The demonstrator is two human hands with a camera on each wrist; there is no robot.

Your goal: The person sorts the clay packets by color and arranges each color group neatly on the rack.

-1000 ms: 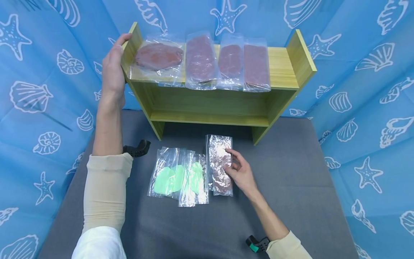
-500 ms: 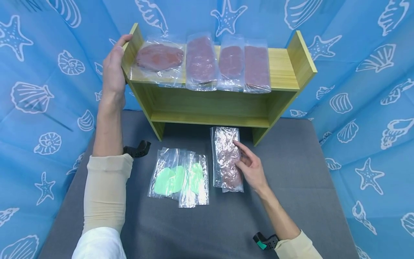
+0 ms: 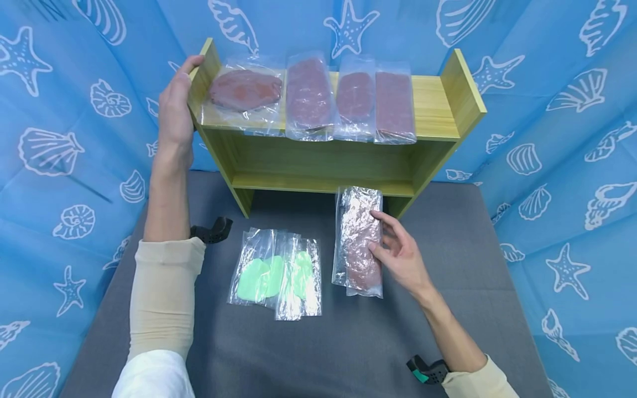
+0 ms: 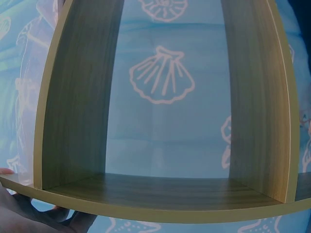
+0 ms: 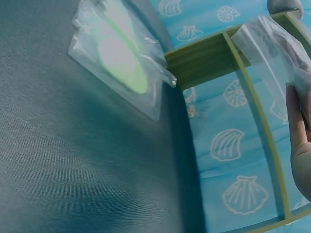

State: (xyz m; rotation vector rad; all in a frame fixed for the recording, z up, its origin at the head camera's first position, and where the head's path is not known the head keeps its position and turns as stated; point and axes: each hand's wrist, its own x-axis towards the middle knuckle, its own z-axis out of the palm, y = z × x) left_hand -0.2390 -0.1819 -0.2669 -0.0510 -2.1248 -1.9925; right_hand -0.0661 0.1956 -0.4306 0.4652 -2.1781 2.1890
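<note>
R hand (image 3: 400, 251) has just brought a flat, shiny, clear-plastic packet w/ reddish-brown filling (image 3: 363, 262) up & rightward, so it's now just in front of the yellow-green wooden two-tier rack (image 3: 318, 184), toward the rack's right end. Its top edge overlaps the rack's lower front edge in head view; can't tell if they touch. R fingers pinch the packet's right side, thumb vs. forefinger; another clear layer shows along its left side, poss. a 2nd bag.

L hand (image 3: 175, 110) hasn't shifted: fingers curl over the rack's left end panel, gripping it, prob. to steady it.

Also unchanged: four clear-plastic bags w/ flat reddish-brown pieces (image 3: 308, 94) on the rack's top shelf, & the overlapping clear-plastic bags w/ flat pale-green pieces (image 3: 261, 279) on the grey counter (image 3: 278, 359), in front of the rack's left half. Gap btw those & the packet is wider than a sec ago. Means the packet is prob. mid-carry: R wrist view suggests it's off the counter, but it isn't resting on the rack
</note>
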